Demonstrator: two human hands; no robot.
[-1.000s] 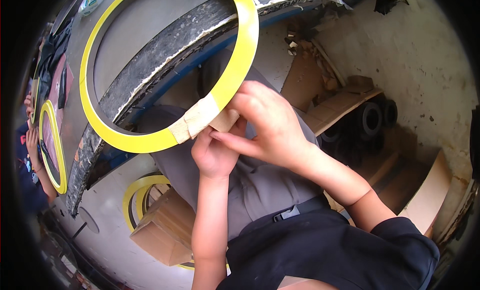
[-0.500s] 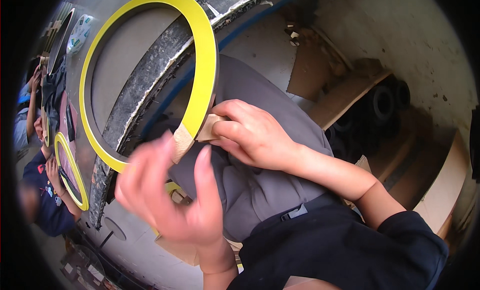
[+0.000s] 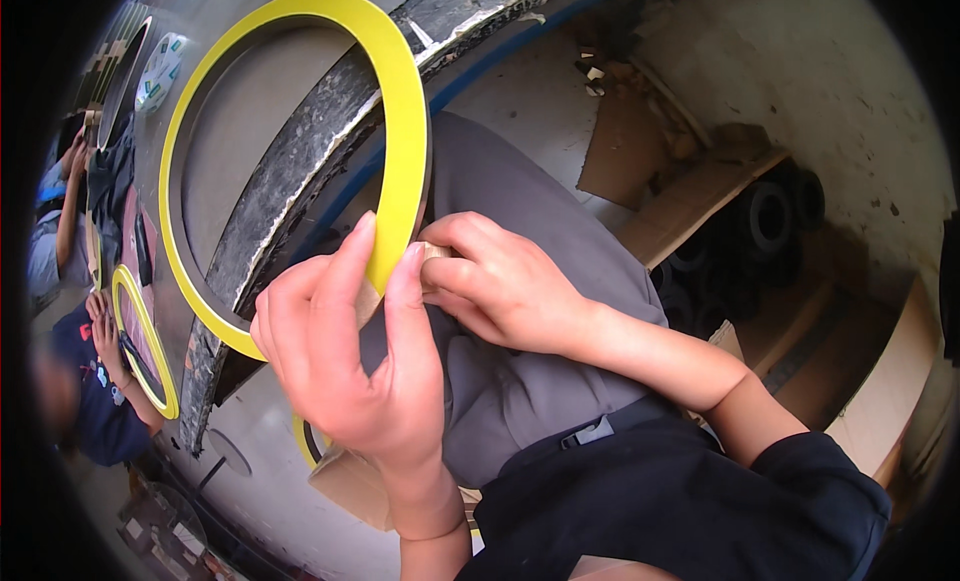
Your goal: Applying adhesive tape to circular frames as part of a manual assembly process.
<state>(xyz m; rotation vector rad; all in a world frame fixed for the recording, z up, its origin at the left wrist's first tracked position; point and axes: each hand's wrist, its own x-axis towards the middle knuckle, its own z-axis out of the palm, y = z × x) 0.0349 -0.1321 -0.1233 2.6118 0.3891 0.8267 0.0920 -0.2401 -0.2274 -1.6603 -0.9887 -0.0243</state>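
Note:
A large yellow ring (image 3: 405, 111) with a dark inner edge rests over the table's edge, its lower right side hanging toward my lap. My left hand (image 3: 350, 351) closes on that lower part, with fingers on the ring's face and thumb on its outer edge. A tan paper-like strip (image 3: 368, 303) covers a short stretch of the ring there, mostly hidden by the fingers. My right hand (image 3: 510, 286) pinches a tan end (image 3: 434, 252) beside the left thumb. Whether that end joins the strip on the ring is hidden.
The worn black table edge (image 3: 290, 171) curves past my knees. At the left, another person's hand (image 3: 105, 336) is by a second yellow ring (image 3: 145, 341). A tape roll (image 3: 160, 73) lies beyond. Cardboard (image 3: 700, 206) and dark rolls (image 3: 770, 216) lie at the right.
My left hand has moved up and right, from beside the ring's lower part to closing on it. The ring has shifted slightly, and the tan strip is now mostly covered.

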